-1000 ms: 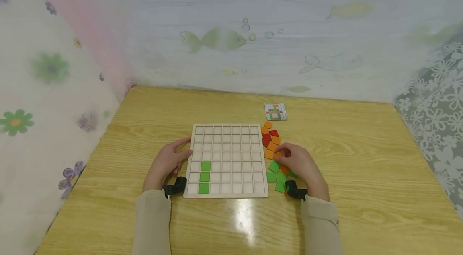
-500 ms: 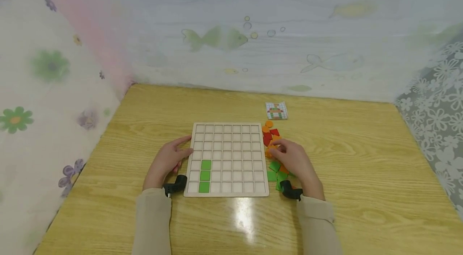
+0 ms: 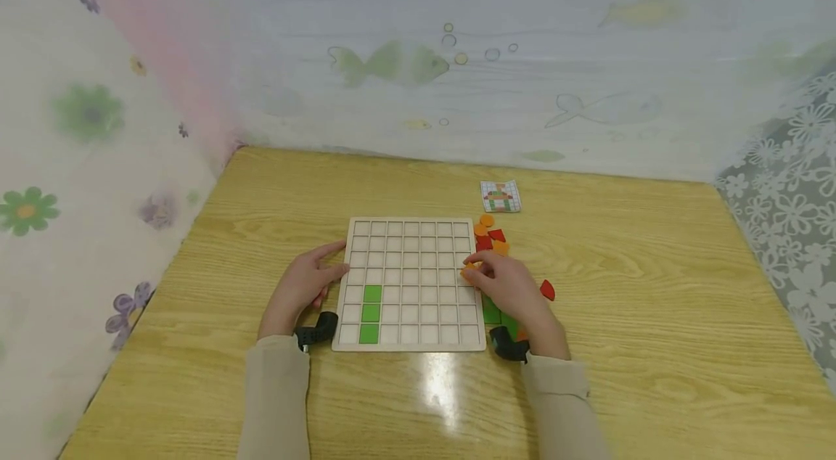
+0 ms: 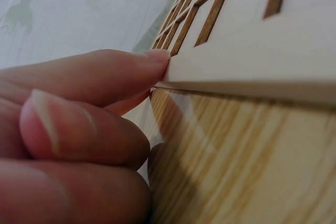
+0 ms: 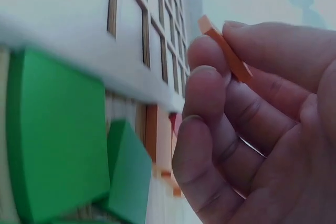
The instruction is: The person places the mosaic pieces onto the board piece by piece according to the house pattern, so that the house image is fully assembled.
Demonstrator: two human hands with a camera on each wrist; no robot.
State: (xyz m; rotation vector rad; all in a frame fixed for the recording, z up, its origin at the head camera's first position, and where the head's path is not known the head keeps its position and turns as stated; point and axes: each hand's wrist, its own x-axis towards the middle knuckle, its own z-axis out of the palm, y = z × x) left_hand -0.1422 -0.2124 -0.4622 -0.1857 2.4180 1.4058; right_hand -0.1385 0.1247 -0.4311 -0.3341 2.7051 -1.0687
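A pale wooden grid board (image 3: pixel 410 347) lies on the table, with green square tiles (image 3: pixel 371 313) in a column of cells at its lower left. My left hand (image 3: pixel 303 287) rests at the board's left edge; in the left wrist view a fingertip (image 4: pixel 157 56) touches the rim and other fingers are bent below. My right hand (image 3: pixel 512 289) pinches an orange tile (image 5: pixel 231 53) between thumb and fingers, over the board's right edge. Beneath and beside that hand lie loose green tiles (image 5: pixel 58 135), partly hidden by it in the head view.
Orange round pieces (image 3: pixel 487 220) and red pieces (image 3: pixel 498 236) lie right of the board. A red rounded piece (image 3: pixel 547 290) lies apart, right of my right hand. A small card (image 3: pixel 501 196) with a coloured grid pattern lies behind them. Painted walls (image 3: pixel 392 104) border the table (image 3: pixel 653 300).
My right hand has moved left from the loose pieces to the board's right edge, carrying an orange tile. The red rounded piece has come into view. My left hand stays at the board.
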